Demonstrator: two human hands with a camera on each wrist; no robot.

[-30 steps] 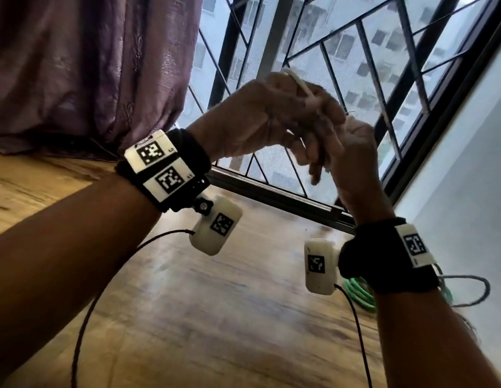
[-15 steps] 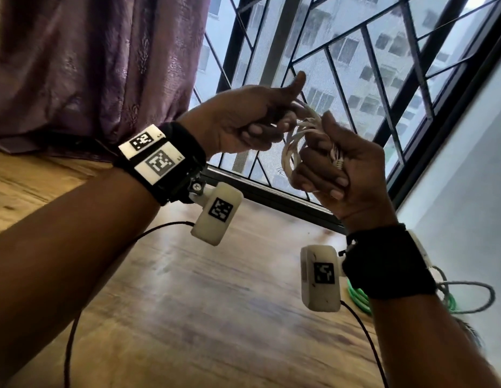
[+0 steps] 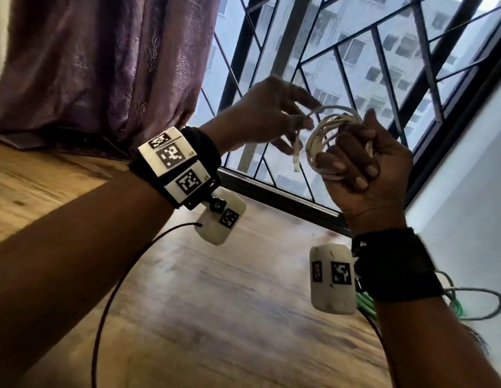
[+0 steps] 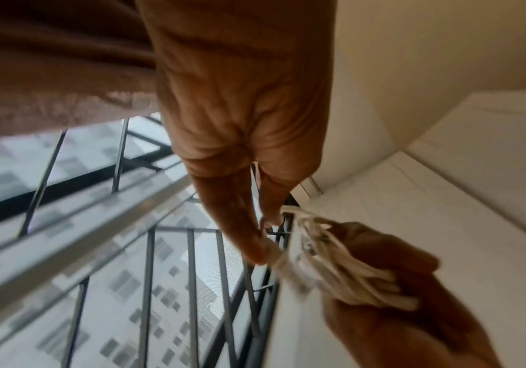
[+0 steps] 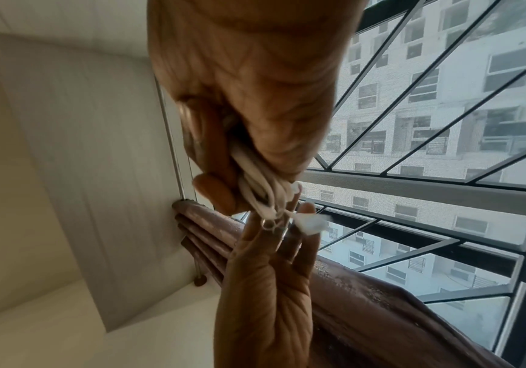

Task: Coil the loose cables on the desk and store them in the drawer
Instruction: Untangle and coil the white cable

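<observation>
- Gripping a white cable coil point(image 3: 332, 141), the right hand point(image 3: 364, 175) has its fingers curled tight round the bundled loops, held up before the window grille point(image 3: 383, 65).
- Left hand point(image 3: 266, 116), at 9 o'clock of the coil, pinches the cable's loose end point(image 3: 296, 156) between its fingertips point(image 4: 257, 251).
- Green cable point(image 3: 368, 303) lies on the wooden worktop point(image 3: 215, 303) at 5 o'clock, partly hidden by the right wrist.
</observation>
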